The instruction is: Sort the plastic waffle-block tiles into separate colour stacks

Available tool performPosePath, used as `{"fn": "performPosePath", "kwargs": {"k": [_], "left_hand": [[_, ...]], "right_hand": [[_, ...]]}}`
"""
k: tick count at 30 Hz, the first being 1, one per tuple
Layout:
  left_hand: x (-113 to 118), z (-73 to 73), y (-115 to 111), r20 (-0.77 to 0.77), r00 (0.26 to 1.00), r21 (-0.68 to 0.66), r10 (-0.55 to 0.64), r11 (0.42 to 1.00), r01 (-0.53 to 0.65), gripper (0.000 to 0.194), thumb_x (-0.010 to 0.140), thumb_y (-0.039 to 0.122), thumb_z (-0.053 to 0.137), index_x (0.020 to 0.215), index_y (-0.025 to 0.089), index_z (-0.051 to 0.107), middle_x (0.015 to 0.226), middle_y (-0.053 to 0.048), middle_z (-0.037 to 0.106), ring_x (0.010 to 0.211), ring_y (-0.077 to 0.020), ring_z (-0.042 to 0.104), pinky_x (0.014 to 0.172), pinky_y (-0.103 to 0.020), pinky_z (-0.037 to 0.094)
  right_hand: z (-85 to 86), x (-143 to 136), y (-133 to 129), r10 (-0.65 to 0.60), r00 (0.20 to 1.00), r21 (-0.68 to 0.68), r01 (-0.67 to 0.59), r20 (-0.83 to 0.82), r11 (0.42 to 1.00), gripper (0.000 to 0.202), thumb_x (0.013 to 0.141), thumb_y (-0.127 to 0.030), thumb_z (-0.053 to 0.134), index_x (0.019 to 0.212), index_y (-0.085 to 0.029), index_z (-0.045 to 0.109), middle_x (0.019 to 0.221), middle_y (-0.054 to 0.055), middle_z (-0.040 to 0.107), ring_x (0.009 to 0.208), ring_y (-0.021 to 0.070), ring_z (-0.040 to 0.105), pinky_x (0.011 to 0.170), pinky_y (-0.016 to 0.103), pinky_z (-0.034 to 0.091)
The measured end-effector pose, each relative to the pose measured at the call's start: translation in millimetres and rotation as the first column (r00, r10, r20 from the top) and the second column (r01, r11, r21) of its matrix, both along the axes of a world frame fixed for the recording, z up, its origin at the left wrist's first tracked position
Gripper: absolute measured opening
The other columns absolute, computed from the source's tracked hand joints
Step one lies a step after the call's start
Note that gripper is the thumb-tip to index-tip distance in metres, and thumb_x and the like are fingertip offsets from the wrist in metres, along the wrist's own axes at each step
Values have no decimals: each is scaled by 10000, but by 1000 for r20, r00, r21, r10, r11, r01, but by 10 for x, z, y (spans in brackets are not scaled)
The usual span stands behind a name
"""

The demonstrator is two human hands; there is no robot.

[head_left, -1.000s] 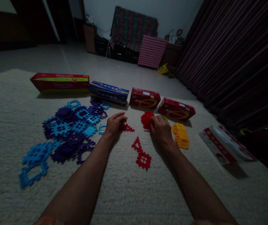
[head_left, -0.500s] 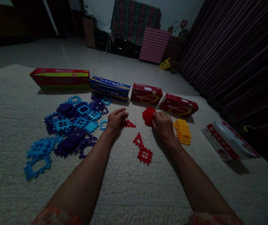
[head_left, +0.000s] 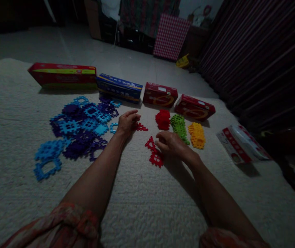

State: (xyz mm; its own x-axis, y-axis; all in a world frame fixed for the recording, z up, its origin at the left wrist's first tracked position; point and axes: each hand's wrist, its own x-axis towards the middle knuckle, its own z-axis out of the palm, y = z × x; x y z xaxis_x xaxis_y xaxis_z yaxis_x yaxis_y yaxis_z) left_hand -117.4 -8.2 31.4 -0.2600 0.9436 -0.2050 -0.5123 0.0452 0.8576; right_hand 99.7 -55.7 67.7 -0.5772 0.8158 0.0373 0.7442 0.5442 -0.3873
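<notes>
Bare hands among sorted notched pieces, red stack as reference

Landmark: a red stack of notched plastic pieces (head_left: 163,119), set on a cream textured cloth mat (head_left: 137,210).

Left hand (head_left: 128,123): left of the red stack, fingers loosely together and bent; whether they grip anything cannot be told. Its fingertips are at a flat red triangular plastic piece (head_left: 142,127), which lies between it and the red stack.

Right hand (head_left: 170,142): on the near side of the red stack, thumb and forefinger apart. Contact with the pieces below cannot be told.

Nearer than the red stack: one red openwork plastic triangle (head_left: 148,142) and, just beside it, one red square plastic window piece (head_left: 156,160), partly behind the right hand.

Right of the red stack: a green stack of notched plastic pieces (head_left: 179,126), then a yellow stack of notched plastic pieces (head_left: 197,135).

Well left of the red stack: a spread heap of light-blue and purple notched plastic pieces (head_left: 82,143).

Beyond the red stack: two dark-red oblong cartons (head_left: 160,95).
</notes>
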Motion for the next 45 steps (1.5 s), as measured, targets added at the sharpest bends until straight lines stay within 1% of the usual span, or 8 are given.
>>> {"fn": "performPosePath", "kwargs": {"k": [3, 7, 13, 19, 25, 28, 35, 45], "left_hand": [[-1, -1, -2, -6, 1000, 3, 0, 1000, 0, 345, 584, 200, 703, 926, 158, 688, 732, -23, 695, 626, -115, 595, 520, -203, 412], [-5, -19, 6, 7, 1000, 16, -1, 1000, 1, 366, 559, 210, 713, 921, 159, 692, 726, -20, 694, 615, -110, 595, 508, -193, 405], [-5, -28, 13, 9, 1000, 17, 4, 1000, -4, 390, 530, 211, 733, 914, 157, 699, 731, -27, 699, 614, -112, 596, 502, -193, 414], [-5, -37, 9, 11, 1000, 25, -4, 1000, 3, 395, 532, 212, 730, 923, 157, 701, 734, -31, 699, 608, -116, 591, 497, -204, 428], [5, -29, 5, 21, 1000, 8, 6, 1000, -6, 392, 530, 205, 734, 917, 152, 707, 720, -36, 695, 606, -118, 590, 504, -208, 426], [8, -19, 1, 26, 1000, 6, 6, 1000, -7, 395, 525, 207, 735, 916, 156, 709, 719, -36, 695, 612, -122, 593, 509, -212, 426], [6, -18, 5, 15, 1000, 0, 5, 1000, -5, 384, 526, 211, 734, 905, 157, 703, 718, -33, 692, 617, -122, 593, 517, -215, 424], [10, 4, -13, 16, 1000, 3, 0, 1000, -1, 382, 536, 210, 736, 911, 153, 700, 718, -30, 691, 610, -117, 588, 499, -205, 416]], "right_hand": [[-4, -111, -187, -23, 1000, -83, 22, -17, 996, 139, 940, -280, 557, 914, -199, 668, 830, 40, 664, 740, 164, 568, 674, 284, 396], [46, -98, -317, -55, 992, -154, 37, -114, 987, 190, 939, -294, 546, 1061, -214, 668, 930, 46, 690, 785, 173, 600, 707, 295, 431], [107, 87, -525, -9, 998, -181, 20, 62, 983, 519, 749, -301, 778, 1234, -234, 608, 1138, 95, 621, 986, 246, 594, 862, 368, 469], [67, -39, -740, -18, 1000, -126, 17, -5, 992, 361, 854, -214, 639, 1207, -247, 577, 1145, 68, 587, 1020, 207, 558, 925, 344, 444], [91, 102, -530, -35, 998, -150, 28, -44, 988, 130, 944, -270, 536, 1020, -226, 631, 954, 45, 651, 832, 180, 572, 786, 318, 437], [44, 172, -364, -86, 995, -139, 79, -44, 987, 236, 1000, -257, 396, 969, -228, 628, 865, 31, 658, 759, 175, 579, 746, 321, 443], [-130, 166, -217, -155, 987, 8, 156, -47, 988, 412, 963, -253, 475, 1368, -182, 505, 1300, 133, 607, 1167, 231, 575, 1039, 376, 430], [-4, 145, -271, -126, 991, -29, 128, 53, 991, 376, 865, -248, 614, 1235, -202, 566, 1238, 121, 568, 1159, 260, 535, 1034, 400, 429]]}}
